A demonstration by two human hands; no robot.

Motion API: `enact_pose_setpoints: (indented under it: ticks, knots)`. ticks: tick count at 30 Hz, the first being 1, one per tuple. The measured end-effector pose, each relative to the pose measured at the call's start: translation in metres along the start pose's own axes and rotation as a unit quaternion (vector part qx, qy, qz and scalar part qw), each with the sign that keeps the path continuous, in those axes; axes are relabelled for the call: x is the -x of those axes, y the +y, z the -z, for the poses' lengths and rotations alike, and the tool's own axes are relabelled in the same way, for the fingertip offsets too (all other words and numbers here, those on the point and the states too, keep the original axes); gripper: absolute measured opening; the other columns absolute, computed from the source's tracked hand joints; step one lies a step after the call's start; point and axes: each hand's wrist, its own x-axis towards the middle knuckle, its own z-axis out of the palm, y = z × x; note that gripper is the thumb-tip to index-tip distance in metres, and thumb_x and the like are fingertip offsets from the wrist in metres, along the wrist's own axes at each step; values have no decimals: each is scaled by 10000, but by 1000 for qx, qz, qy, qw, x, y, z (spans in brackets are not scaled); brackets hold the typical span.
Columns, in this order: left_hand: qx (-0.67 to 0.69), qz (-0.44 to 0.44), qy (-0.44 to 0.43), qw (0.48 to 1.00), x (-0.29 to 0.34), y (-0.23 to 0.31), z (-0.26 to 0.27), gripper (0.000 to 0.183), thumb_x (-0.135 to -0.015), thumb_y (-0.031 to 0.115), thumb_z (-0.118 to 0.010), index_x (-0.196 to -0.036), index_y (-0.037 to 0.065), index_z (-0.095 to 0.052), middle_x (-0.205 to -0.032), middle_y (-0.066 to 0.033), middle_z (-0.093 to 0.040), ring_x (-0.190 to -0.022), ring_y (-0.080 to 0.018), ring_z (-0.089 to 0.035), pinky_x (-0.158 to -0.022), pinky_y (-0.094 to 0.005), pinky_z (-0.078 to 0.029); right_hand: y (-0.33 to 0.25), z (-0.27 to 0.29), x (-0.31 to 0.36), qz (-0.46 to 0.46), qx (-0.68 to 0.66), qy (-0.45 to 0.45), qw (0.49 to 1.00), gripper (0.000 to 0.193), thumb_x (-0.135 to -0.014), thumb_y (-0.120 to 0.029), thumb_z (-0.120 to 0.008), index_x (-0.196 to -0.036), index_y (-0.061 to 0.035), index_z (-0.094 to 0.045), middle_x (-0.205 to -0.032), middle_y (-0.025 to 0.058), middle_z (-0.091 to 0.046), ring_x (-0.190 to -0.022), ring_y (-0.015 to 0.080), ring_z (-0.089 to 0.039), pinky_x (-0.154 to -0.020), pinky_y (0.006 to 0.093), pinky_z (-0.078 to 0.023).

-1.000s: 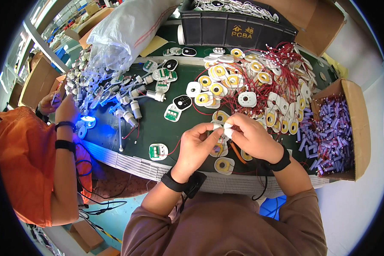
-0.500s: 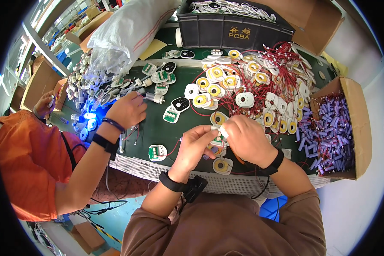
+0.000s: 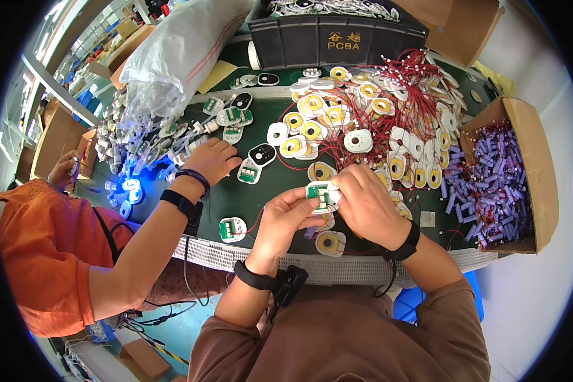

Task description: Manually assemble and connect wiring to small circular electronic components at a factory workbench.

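Above the near edge of the bench I hold a white oval housing with a green circuit board (image 3: 318,197), its board side turned up. My left hand (image 3: 281,221) pinches its left side, thumb over the board. The fingers of my right hand (image 3: 370,207) are closed at its right edge, and the fingertips are partly hidden. Below the left fingers, a purple cylindrical battery (image 3: 311,232) shows in part. A white housing with a yellow-ringed disc (image 3: 330,243) lies just under my hands. To the left rests another housing with a green board (image 3: 233,229), a red wire running from it.
Yellow-disc housings with red wires (image 3: 379,105) pile up beyond my hands. A cardboard box of purple batteries (image 3: 541,191) stands right, a black crate (image 3: 337,48) at the back. On the left, a co-worker's hand (image 3: 211,162) reaches over the bench beside a blue-lit part (image 3: 131,186).
The housing in my hands has turned, so its green board faces up more fully. The co-worker's near hand has moved right. The whole view has shifted slightly.
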Motion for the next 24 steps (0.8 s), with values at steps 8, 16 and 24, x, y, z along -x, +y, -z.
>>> enact_pose_setpoints:
  ticks: [8, 16, 24]
  knots:
    - [-74, -22, 15, 997, 4, 4, -7, 267, -908, 70, -531, -1134, -71, -546, -947, -139, -652, -807, -204, -676, -631, -240, -570, 1, -3, 1, 27, 11, 14, 999, 229, -724, -21, -597, -937, -14, -511, -875, 117, -490, -819, 295, -498, -724, 391, -419]
    - [-145, -44, 32, 988, 6, 6, -10, 267, -916, 62, -516, -1148, -68, -543, -942, -136, -652, -785, -182, -672, -635, -234, -565, -4, -3, -2, 38, 66, 26, 997, 218, -724, -52, -610, -925, -26, -529, -863, 100, -499, -800, 277, -509, -722, 382, -430]
    - [-131, -46, 14, 990, 7, 9, -9, 263, -916, 50, -511, -1157, -47, -550, -918, -98, -661, -774, -149, -665, -660, -238, -551, 3, -4, -4, 31, -23, 3, 999, 255, -703, 1, -585, -935, 0, -479, -898, 152, -495, -831, 330, -506, -734, 419, -427]
